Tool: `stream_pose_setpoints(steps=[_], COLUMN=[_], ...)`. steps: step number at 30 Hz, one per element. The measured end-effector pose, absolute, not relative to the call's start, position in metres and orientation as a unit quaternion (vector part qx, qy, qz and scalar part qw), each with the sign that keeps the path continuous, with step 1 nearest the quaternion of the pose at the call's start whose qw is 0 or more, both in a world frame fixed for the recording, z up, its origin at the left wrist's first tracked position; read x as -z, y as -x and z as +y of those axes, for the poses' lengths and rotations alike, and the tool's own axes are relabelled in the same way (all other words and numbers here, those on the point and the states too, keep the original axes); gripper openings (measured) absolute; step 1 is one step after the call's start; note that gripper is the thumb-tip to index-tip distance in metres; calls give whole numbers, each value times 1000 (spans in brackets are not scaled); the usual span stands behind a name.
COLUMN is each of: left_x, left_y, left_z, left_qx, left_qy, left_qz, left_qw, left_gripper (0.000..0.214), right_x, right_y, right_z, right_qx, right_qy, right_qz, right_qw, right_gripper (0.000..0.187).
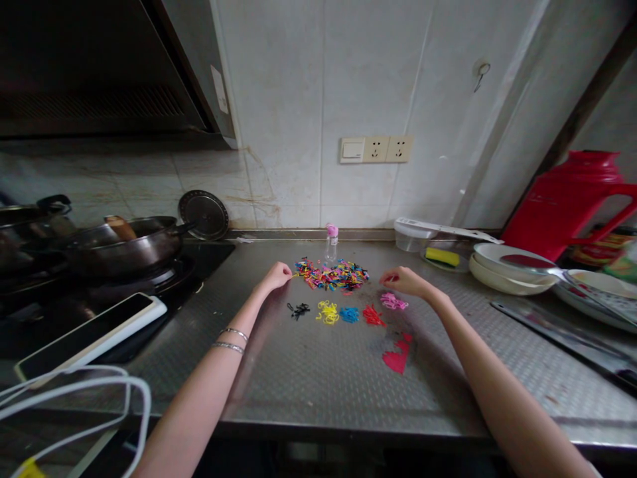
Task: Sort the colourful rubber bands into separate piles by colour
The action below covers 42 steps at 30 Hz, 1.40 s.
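My left hand (277,275) is closed in a pinch at the left end of a mixed pile of small coloured rubber bands (341,275). A yellow rubber band (294,275) pokes out from its fingertips. To the right of the pile, my right hand (404,281) hovers just behind the pink rubber bands (394,301), its fingers drawn together; what they hold is too small to make out. In a row nearer me lie separate heaps of black bands (299,310), yellow bands (327,312), blue bands (349,315) and red bands (373,315).
Behind the pile stands a clear bottle (331,245) with a pink cap. A see-through packet with red shapes (396,360) lies in front. Pans (129,249) and a white device (94,335) are left; bowls (512,275), a knife (562,338) and a red flask (557,206) right.
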State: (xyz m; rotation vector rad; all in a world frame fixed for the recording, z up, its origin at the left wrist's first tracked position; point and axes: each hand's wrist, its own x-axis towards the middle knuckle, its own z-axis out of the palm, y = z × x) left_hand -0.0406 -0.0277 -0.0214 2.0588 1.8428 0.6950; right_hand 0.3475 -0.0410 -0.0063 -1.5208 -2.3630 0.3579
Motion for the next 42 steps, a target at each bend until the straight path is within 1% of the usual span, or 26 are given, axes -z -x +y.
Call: stream_pose_setpoints(steps=[4, 8, 10, 13, 18, 24, 27, 30, 35, 38, 42], left_x=[22, 18, 13, 2, -18, -18, -18, -22, -23, -17, -9], left_y=[41, 39, 37, 29, 3, -32, -37, -32, -19, -13, -8], left_z=[-27, -30, -32, -37, -54, -72, -76, -77, -70, -63, -57], left_qx=[-223, -219, -217, -201, -128, -88, -72, -101, -236, -293, -324], left_qy=[-719, -722, -739, -780, -810, -836, -839, -819, -749, -701, -663], left_qz=[648, 647, 622, 548, 463, 386, 377, 400, 468, 512, 546], left_qw=[113, 112, 141, 225, 335, 381, 386, 398, 406, 402, 396], left_gripper=[13, 14, 14, 13, 21, 14, 20, 27, 32, 30, 25], right_x=[13, 18, 21, 25, 33, 35, 33, 27, 16, 14, 17], right_y=[-345, -344, -341, -332, -314, -308, -309, -307, -293, -283, -277], right_z=[-38, -36, -36, -40, -45, -45, -46, -49, -59, -65, -68], right_qx=[-98, -63, -48, -21, 36, 43, 36, 25, -28, -54, -54], right_qy=[531, 542, 548, 542, 506, 470, 458, 452, 395, 349, 346], right_qz=[-830, -827, -824, -827, -844, -859, -864, -861, -876, -897, -907], right_qw=[142, 134, 135, 147, 176, 198, 207, 234, 276, 267, 233], right_gripper=[24, 25, 27, 31, 34, 32, 29, 24, 18, 16, 17])
